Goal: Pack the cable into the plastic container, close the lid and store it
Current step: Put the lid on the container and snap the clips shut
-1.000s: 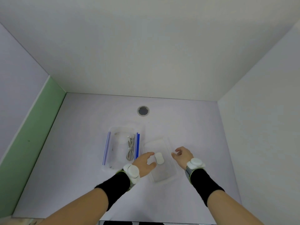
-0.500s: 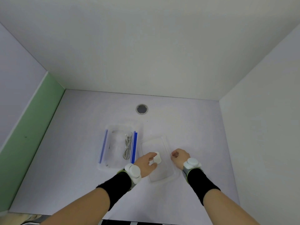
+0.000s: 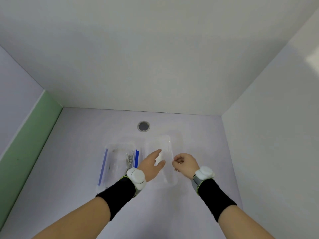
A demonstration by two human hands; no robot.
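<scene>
A clear plastic container (image 3: 110,169) with blue side clips lies open on the table, left of my hands. The coiled grey cable (image 3: 129,161) rests inside it, along its right side. To its right is the clear lid (image 3: 165,144), blurred and seemingly tipped up off the table. My left hand (image 3: 151,165) reaches over the lid and pinches a small white block (image 3: 159,158) between thumb and fingers. On the lid's right edge, my right hand (image 3: 185,163) is curled with fingertips pinched on the rim.
A round grey grommet hole (image 3: 143,126) sits in the table behind the container. White walls close the table at the back and right; a green strip (image 3: 25,149) borders the left side. Both wrists wear white trackers and black sleeves.
My left hand has closed its fingers on the white block. My right hand has curled onto the lid's right edge, and the lid has shifted and blurred.
</scene>
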